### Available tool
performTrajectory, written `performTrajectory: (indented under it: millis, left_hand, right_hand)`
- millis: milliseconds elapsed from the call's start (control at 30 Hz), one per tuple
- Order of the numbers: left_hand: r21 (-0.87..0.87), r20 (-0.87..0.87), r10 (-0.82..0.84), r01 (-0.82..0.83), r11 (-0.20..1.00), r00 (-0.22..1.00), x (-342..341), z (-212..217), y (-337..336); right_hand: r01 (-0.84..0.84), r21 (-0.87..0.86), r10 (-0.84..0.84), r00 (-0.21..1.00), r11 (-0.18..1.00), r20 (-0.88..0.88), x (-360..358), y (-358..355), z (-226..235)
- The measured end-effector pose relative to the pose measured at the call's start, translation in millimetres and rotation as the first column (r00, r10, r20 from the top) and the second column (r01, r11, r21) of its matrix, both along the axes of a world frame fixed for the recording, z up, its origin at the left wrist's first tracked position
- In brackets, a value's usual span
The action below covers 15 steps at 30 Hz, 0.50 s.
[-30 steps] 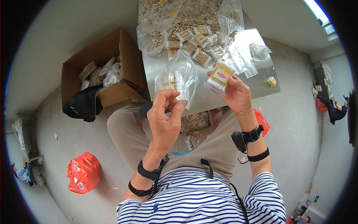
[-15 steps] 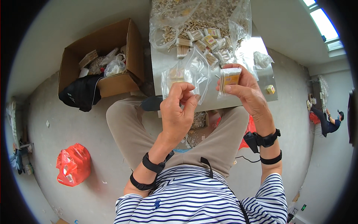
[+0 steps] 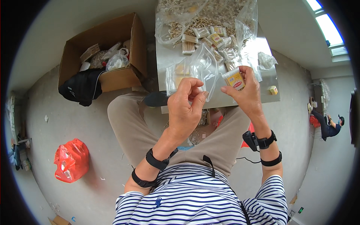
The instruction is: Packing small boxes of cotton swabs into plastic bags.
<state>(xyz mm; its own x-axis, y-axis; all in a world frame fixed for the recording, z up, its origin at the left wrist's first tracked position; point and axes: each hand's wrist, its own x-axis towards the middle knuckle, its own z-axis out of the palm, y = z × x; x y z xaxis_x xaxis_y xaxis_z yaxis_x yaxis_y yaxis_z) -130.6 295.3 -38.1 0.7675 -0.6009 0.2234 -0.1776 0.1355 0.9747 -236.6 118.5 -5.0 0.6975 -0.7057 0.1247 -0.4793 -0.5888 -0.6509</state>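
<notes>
My left hand (image 3: 184,108) pinches the mouth of a clear, thin plastic bag (image 3: 191,73) between thumb and fingertips, holding it up over the near edge of the small grey metal table (image 3: 270,77); the bag already has yellowish packs inside. My right hand (image 3: 245,93) grips a small bundle of cotton swabs with a yellow-and-red label (image 3: 234,78), fingers closed round it, just right of the bag's opening. A second ago that bundle was held further right and apart from the bag; half a second ago it came close; now it sits just beside the bag mouth, not yet inside, and my left fingers have shifted to pull the opening apart. I judge the bundle is lined up to go in, so this pack is near done. On the table's far side lies a big clear bag of loose swabs (image 3: 202,15) with more labelled bundles (image 3: 210,35) in front. Left of the table, an open brown cardboard box (image 3: 103,52) with a black cloth (image 3: 80,86) hanging off it; a red plastic bag (image 3: 71,159) lies on the floor well left of the table.
</notes>
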Motion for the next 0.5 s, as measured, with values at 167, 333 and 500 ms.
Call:
performTrajectory:
  millis: [167, 333, 500]
  left_hand:
    - [-0.031, -0.013, 0.04, -0.04, 0.999, 0.999, -3, -2, -1]
    - [-0.045, 0.072, 0.088, -0.085, 0.995, 0.993, -5, -1, -4]
    - [-0.087, 0.167, 0.114, -0.1, 0.991, 0.979, -4, -5, -9]
  right_hand:
    - [-0.184, 0.027, 0.184, 0.983, 0.983, -0.009, 18, -4, 48]
    - [-0.454, -0.012, 0.432, 0.854, 0.891, -0.29, 61, 1, 63]
    - [-0.668, 0.098, 0.603, 0.585, 0.737, -0.542, 102, 0, 37]
